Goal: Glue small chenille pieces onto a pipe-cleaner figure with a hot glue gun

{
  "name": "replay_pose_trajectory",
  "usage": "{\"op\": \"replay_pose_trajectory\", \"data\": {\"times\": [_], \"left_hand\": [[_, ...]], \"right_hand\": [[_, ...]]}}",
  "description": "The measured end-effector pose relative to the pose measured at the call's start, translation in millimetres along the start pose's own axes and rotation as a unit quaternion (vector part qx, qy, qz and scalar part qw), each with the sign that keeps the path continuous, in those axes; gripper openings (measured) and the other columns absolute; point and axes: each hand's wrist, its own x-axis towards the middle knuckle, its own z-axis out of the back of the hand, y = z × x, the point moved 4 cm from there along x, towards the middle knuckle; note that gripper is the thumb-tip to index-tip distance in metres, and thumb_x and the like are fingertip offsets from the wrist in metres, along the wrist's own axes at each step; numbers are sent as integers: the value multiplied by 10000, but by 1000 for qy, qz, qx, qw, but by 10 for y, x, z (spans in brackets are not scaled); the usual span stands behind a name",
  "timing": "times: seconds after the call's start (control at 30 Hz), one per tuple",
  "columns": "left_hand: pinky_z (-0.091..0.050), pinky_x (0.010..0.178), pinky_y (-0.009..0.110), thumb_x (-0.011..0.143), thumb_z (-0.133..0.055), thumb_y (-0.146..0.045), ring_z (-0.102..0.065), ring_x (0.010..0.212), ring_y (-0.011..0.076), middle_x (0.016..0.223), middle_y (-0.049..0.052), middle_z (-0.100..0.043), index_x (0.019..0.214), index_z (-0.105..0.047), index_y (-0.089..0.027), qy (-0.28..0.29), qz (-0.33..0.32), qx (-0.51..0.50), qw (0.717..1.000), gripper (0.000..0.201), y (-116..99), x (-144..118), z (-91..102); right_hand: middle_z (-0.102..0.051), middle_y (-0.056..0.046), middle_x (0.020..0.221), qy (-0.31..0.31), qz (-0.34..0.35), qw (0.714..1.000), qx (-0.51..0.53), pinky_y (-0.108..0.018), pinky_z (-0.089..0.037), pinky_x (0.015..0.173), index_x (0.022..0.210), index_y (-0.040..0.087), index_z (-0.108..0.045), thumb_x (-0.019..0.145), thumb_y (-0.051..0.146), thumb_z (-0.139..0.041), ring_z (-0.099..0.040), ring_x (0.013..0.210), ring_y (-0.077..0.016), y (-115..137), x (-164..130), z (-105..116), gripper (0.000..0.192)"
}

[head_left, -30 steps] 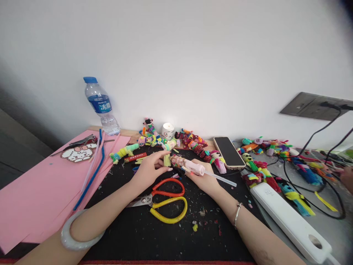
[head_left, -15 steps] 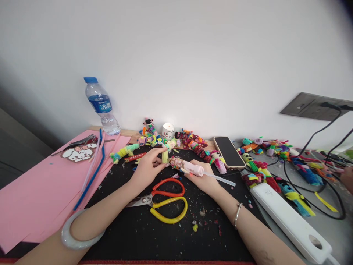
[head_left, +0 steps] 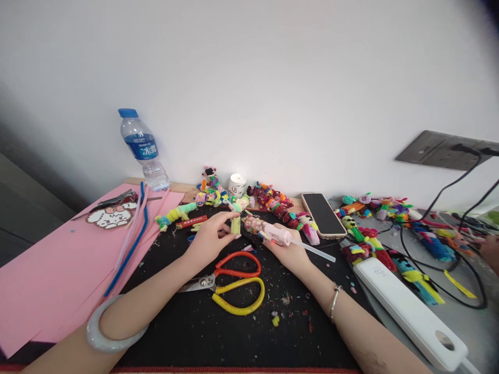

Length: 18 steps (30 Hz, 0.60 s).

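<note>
My left hand (head_left: 210, 236) pinches a pale yellow-green fuzzy pipe-cleaner piece (head_left: 235, 225) between thumb and fingers. Wrapped around a pink hot glue gun (head_left: 278, 234) is my right hand (head_left: 289, 254). A translucent glue stick (head_left: 315, 250) sticks out of the gun's back end, and its front part is crusted with coloured bits. The gun's nose points at the yellow-green piece, close beside it; whether they touch I cannot tell. Below my hands, scissors (head_left: 230, 284) with one red and one yellow handle lie on the black mat (head_left: 218, 337).
Pink sheets (head_left: 47, 270) with pipe cleaners (head_left: 130, 249) lie left, near a water bottle (head_left: 142, 150). Several fuzzy dolls (head_left: 276, 205), a paper cup (head_left: 237, 186) and a phone (head_left: 323, 215) line the back. Right are a white power strip (head_left: 409, 311), cables and another person's hand (head_left: 490, 252).
The glue gun has shifted slightly right and its nose has drawn back a little from the yellow-green piece. My left hand has moved slightly right and down.
</note>
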Motion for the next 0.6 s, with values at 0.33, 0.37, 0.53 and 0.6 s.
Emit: {"op": "replay_pose_trajectory", "data": {"times": [0.33,0.37,0.53,0.6], "left_hand": [[-576,699,271,724,-604,-169,-648,714,125,989,27,-638,1106,-595,-206,4,1,3,1000,385,-30,-1,-7],[-577,697,270,723,-603,-167,-650,716,126,1000,28,-638,1105,-596,-207,2,1,2,1000,384,-30,-1,-5],[-578,684,270,725,-593,-158,-660,729,133,1049,44,-635,1104,-598,-200,-11,-3,2,1000,381,-35,-5,11],[-579,684,278,728,-592,-165,-664,740,140,1070,49,-630,1105,-599,-201,-16,-5,4,1000,378,-31,-7,20]], "right_hand": [[-538,40,586,14,9,1000,-12,-198,-346,491,634,181,-521,730,264,-632,-466,529,-91,-2,3,-8,168],[-544,38,587,17,9,1000,-18,-197,-346,487,637,181,-528,734,270,-629,-470,528,-92,-2,4,-10,166],[-569,24,597,31,14,997,-62,-192,-346,472,657,182,-558,741,287,-629,-491,529,-99,12,8,-15,151],[-576,21,601,34,17,997,-72,-194,-344,471,657,184,-561,736,285,-637,-498,532,-103,21,10,-12,150]]}}
